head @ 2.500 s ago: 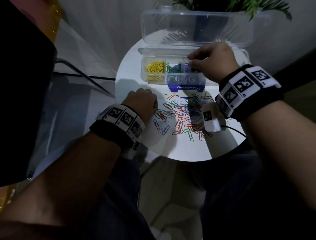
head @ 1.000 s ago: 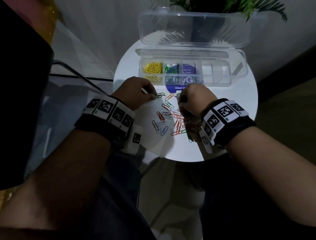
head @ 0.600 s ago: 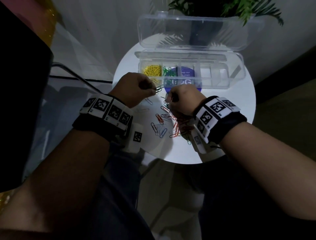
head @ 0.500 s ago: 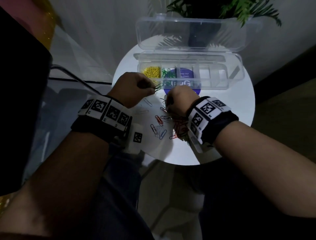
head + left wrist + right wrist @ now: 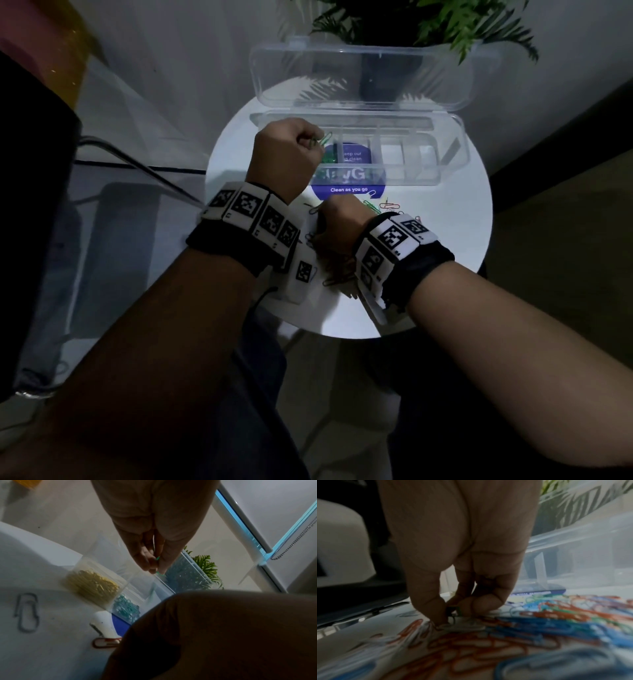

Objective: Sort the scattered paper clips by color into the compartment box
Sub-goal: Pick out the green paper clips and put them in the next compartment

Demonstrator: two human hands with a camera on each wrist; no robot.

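While left hand (image 5: 284, 154) pinches green clip (image 5: 324, 138) over compartment box (image 5: 445, 164), upper centre of frame, right hand (image 5: 339, 222) fingertips pinch dark clip (image 5: 452, 609) in scattered pile (image 5: 539, 622) mid-frame.

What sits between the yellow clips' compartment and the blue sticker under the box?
The green clips, in the compartment right next to the yellow clips, border the blue sticker. Left wrist view shows it; in the head view, the left hand covers them.

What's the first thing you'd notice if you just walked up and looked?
The messy pile of paper clips, red, blue and green, on the round white table, with the right hand picking in it. Behind it, the left hand pinches a green clip over the clear box.
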